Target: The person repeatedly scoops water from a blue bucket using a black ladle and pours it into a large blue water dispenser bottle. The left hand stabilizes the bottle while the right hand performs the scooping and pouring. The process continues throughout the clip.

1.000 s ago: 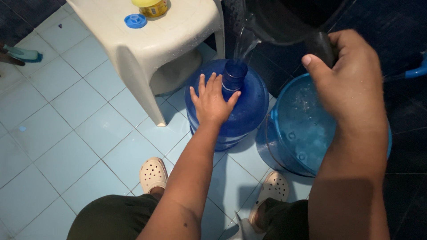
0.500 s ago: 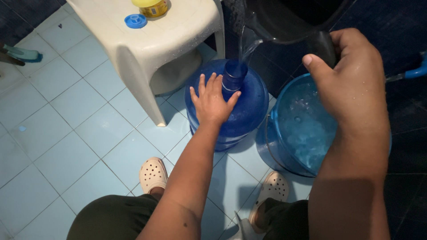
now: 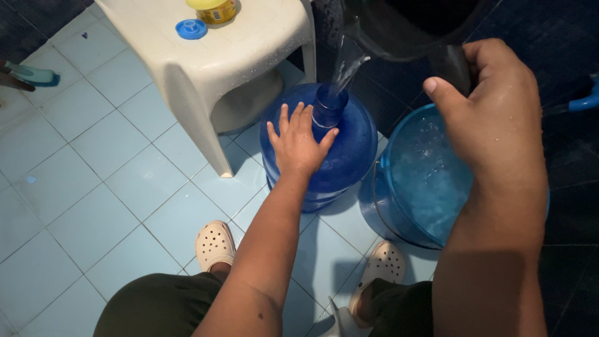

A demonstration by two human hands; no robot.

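**Water poured into the big bottle**

On a pale blue tiled floor (image 3: 93, 187), a blue water bottle (image 3: 346, 150) was steadied by the flat, open left hand (image 3: 298, 145). A dark jug (image 3: 405, 25) was gripped by the right hand (image 3: 493, 106), its stream met the neck; filling seemed unfinished, fill level unclear.

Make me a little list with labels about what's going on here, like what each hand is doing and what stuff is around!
left hand: flat on the big blue water bottle, beside its neck
right hand: grips the handle of a dark pitcher, tilted
water stream: falls from the pitcher's spout into the bottle's neck
blue bucket: on the floor by the bottle, water inside
white plastic stool: holds a blue cap and a yellow jar
floor: pale blue tiles
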